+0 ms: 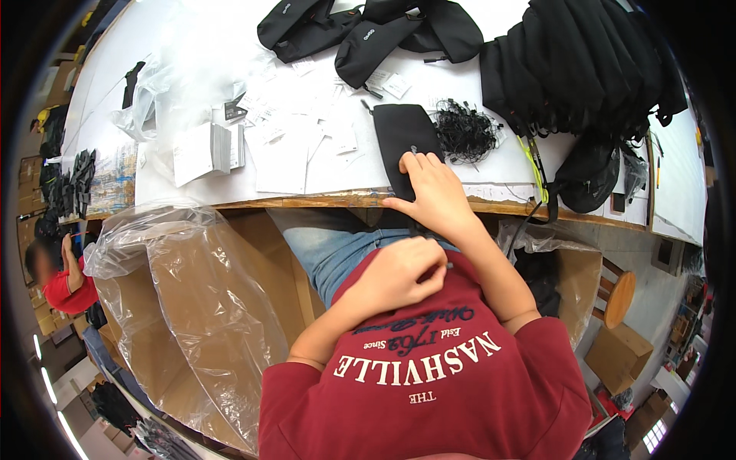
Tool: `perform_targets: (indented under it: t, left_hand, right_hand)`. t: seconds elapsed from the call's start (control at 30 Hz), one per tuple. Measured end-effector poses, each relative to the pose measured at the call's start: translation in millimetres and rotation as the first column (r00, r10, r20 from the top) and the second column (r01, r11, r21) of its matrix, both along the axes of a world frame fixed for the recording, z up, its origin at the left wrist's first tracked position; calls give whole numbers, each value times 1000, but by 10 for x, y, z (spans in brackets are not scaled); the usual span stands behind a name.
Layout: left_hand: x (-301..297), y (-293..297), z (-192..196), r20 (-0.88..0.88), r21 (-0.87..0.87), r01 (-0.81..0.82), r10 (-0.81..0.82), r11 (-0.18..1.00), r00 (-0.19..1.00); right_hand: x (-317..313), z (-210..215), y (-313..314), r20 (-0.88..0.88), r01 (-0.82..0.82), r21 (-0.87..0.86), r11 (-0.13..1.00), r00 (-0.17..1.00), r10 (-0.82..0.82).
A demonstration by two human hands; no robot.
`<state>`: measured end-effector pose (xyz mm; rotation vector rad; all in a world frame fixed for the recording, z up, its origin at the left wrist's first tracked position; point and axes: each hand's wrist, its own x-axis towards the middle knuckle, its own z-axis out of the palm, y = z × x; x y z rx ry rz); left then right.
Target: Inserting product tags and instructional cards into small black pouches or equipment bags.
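A black fabric pouch (400, 126) lies flat near the table's front edge, its lower end partly under my right hand (437, 190). The fingers of that hand rest bent on the pouch, and the thumb is spread apart toward the table edge. My left hand (402, 270) is curled closed in front of my shirt, below the edge. What it holds, if anything, is hidden. Beside the pouch sits a tangle of thin black cords (466, 132). White paper tags (330, 139) are scattered to its left.
More black pouches (376, 42) lie at the back, beside a large heap of black pouches (575, 65) on the right. A stack of white cards (203, 153) and clear plastic (165, 92) are at left. A plastic-lined carton (180, 307) stands below; a person (69, 280) is far left.
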<state>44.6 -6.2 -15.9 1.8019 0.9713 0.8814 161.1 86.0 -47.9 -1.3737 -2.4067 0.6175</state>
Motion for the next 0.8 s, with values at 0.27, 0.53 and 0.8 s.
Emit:
perform_targets:
  t: [0.27, 0.53, 0.8]
  left_hand:
    - [-128, 72, -30, 83, 178, -241, 230, 954, 970]
    - [-443, 339, -119, -316, 541, -244, 463, 805, 828]
    - [-558, 325, -126, -229, 649, -167, 400, 743, 887]
  right_hand:
    - [278, 219, -30, -174, 101, 110, 989, 981, -81]
    - [459, 747, -181, -324, -66, -41, 997, 945, 49]
    - [424, 865, -229, -415, -41, -98, 994, 910, -3]
